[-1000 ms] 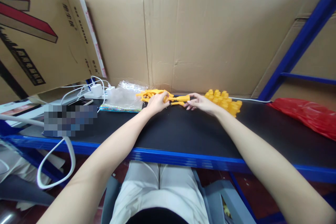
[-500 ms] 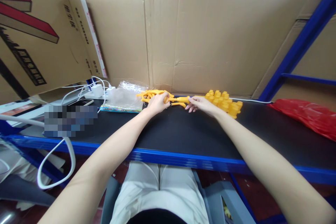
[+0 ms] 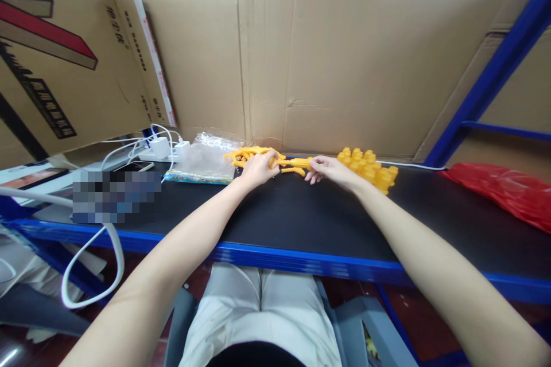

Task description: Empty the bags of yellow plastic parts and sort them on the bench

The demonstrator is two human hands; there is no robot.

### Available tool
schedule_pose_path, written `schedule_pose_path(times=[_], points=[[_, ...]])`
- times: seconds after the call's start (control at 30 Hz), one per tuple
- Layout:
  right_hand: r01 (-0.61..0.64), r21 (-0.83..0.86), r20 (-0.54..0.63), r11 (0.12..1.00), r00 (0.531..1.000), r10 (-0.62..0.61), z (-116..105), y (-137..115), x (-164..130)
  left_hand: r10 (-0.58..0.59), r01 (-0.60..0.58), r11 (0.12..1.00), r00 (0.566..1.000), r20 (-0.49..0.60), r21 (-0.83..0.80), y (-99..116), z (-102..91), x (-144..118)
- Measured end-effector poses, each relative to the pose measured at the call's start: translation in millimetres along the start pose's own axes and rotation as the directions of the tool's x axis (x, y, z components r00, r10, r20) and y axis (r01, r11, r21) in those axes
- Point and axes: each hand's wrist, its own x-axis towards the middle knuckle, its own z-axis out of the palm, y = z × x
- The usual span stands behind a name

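A slim yellow plastic piece (image 3: 298,163) spans the gap between my hands, just above the black tabletop. Its left end is pinched in my left hand (image 3: 259,168), its right end in the fingertips of my right hand (image 3: 329,170). Beneath it lies a curved, ridged yellow piece (image 3: 294,171). Behind and left of my left hand is a tangle of yellow plastic parts (image 3: 241,155), partly covered by the fingers. Stubby yellow pieces (image 3: 365,166) stand grouped close together just beyond my right wrist.
Left of the yellow parts lies a clear plastic bag (image 3: 204,160). White chargers (image 3: 160,148) with cables sit farther left. A red plastic bag (image 3: 501,189) lies at the right. Cardboard (image 3: 353,69) walls the back; a blue rail (image 3: 301,260) edges the front.
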Motion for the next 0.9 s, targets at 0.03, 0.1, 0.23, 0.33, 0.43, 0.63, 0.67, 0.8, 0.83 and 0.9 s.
schedule_pose_path(times=[0.03,0.1,0.23,0.33,0.43,0.63,0.67,0.8,0.83,0.9], points=[[-0.005,0.002,-0.001,1.000,1.000,0.005,0.4,-0.6,-0.2,-0.002,0.002,1.000,1.000,0.000,-0.004,0.4,-0.4,-0.2],[-0.019,0.005,-0.005,1.000,1.000,0.019,1.4,-1.1,-0.1,-0.004,0.004,1.000,1.000,0.003,-0.008,1.2,-1.5,-0.5],[-0.033,0.014,-0.028,0.999,0.999,0.033,3.2,-1.2,0.5,0.000,0.000,1.000,1.000,0.004,-0.006,2.4,-3.2,-1.4],[-0.020,0.006,-0.060,1.000,0.998,0.020,4.1,-2.6,0.0,-0.003,0.003,1.000,1.000,-0.003,-0.006,3.5,-3.9,-2.1],[-0.016,-0.041,-0.083,0.999,0.996,0.012,4.7,-4.5,-0.9,-0.009,0.009,1.000,1.000,0.002,-0.006,5.2,-4.9,-2.8],[-0.058,-0.019,-0.078,0.998,0.995,0.057,6.2,-2.9,0.7,-0.016,0.016,1.000,1.000,0.015,0.001,5.7,-5.6,-2.6],[-0.064,-0.008,-0.077,0.998,0.995,0.064,6.5,-2.1,1.4,-0.016,0.015,1.000,1.000,0.014,0.004,5.2,-5.3,-2.2],[-0.103,-0.006,-0.071,0.995,0.992,0.102,7.5,1.0,4.0,-0.021,0.020,1.000,0.999,0.026,0.023,3.6,-3.6,-0.6],[-0.108,-0.008,-0.070,0.994,0.992,0.107,7.5,1.7,4.5,-0.025,0.024,0.999,0.999,0.029,0.030,3.5,-3.3,-0.3],[-0.104,-0.004,-0.074,0.995,0.992,0.104,7.4,3.4,5.6,-0.036,0.034,0.998,0.999,0.033,0.046,3.7,-3.3,0.0]])
